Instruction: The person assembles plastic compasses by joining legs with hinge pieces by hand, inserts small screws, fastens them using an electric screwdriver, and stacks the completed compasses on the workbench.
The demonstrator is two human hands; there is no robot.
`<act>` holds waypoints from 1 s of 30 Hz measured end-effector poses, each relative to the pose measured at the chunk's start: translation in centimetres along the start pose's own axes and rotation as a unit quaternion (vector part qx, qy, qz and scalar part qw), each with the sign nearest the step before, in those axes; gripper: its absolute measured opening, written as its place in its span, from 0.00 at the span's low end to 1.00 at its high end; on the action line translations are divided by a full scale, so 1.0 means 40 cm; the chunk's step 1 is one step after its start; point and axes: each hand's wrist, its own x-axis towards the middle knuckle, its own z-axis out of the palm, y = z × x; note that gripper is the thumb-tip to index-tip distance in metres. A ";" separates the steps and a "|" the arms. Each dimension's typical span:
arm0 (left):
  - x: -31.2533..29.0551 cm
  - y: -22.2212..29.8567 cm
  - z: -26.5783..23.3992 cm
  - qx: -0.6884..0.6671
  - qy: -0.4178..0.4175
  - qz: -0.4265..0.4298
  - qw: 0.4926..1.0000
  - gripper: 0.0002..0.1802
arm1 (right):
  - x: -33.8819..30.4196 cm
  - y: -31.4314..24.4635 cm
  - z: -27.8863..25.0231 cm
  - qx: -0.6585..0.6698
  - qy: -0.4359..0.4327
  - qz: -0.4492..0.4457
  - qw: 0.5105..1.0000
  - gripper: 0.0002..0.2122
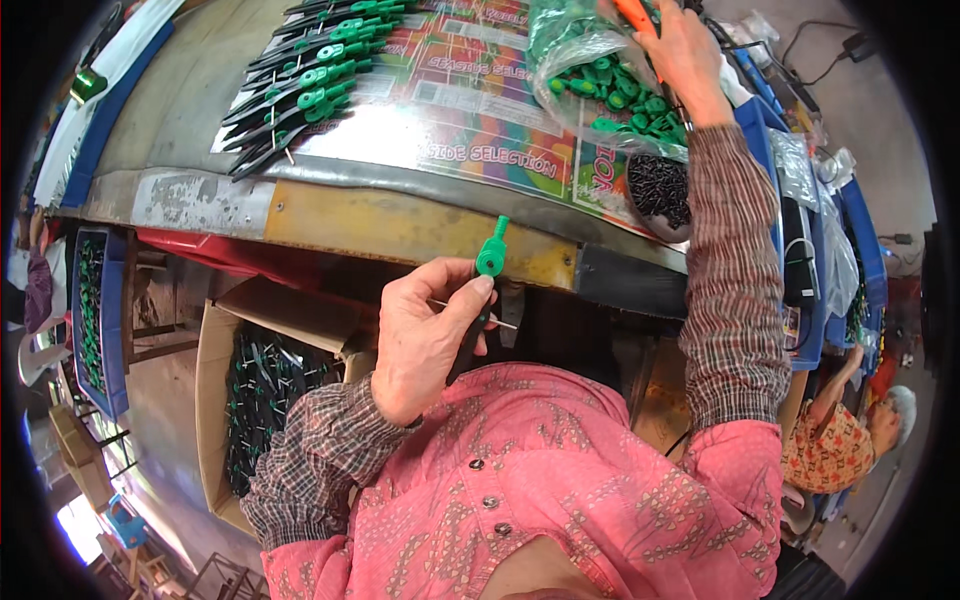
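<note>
In front of my chest, my left hand (430, 325) pinches a green-and-black plastic piece (491, 257). Its green ribbed tip points up and away from me, and its black part runs down under my fingers. A thin metal pin sticks out beside it. At the far right of the table, my right hand (688, 62) is closed on an orange tool (634, 13), whose kind I cannot make out. Below that hand lies a clear plastic bag (560, 62) with loose green parts (610, 85). A bowl of small black screws (658, 195) stands by my right forearm.
A row of green-and-black pieces (320, 75) lies on the printed table sheet (440, 110). Below the table edge, a cardboard box (213, 400) holds many similar pieces. A blue crate (112, 350) stands at left. Another person (850, 430) sits at the right.
</note>
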 end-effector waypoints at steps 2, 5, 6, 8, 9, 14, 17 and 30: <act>0.006 -0.003 -0.007 -0.020 -0.001 0.015 1.000 0.10 | -0.014 -0.132 -0.143 0.147 -0.034 -0.025 0.988 0.13; 0.008 -0.001 -0.012 -0.014 0.021 0.039 0.999 0.11 | -0.097 -0.271 -0.276 0.352 -0.108 -0.106 0.924 0.10; 0.008 -0.004 -0.016 -0.015 0.023 0.041 0.999 0.11 | -0.127 -0.308 -0.307 0.374 -0.110 -0.156 0.908 0.10; 0.009 -0.008 -0.019 0.001 0.028 0.086 0.996 0.10 | -0.186 -0.363 -0.360 0.413 -0.122 -0.200 0.880 0.10; 0.007 -0.005 -0.015 0.001 0.024 0.086 0.996 0.10 | -0.216 -0.381 -0.374 0.431 -0.131 -0.193 0.872 0.11; 0.000 -0.002 -0.004 0.093 0.055 0.143 0.984 0.10 | -0.298 -0.430 -0.354 0.465 -0.112 -0.130 0.868 0.08; -0.004 -0.008 -0.002 0.122 0.069 0.164 0.976 0.10 | -0.318 -0.447 -0.343 0.458 -0.083 -0.109 0.878 0.09; 0.010 -0.018 -0.001 0.198 0.132 0.241 0.941 0.09 | -0.342 -0.485 -0.327 0.472 -0.033 -0.047 0.880 0.11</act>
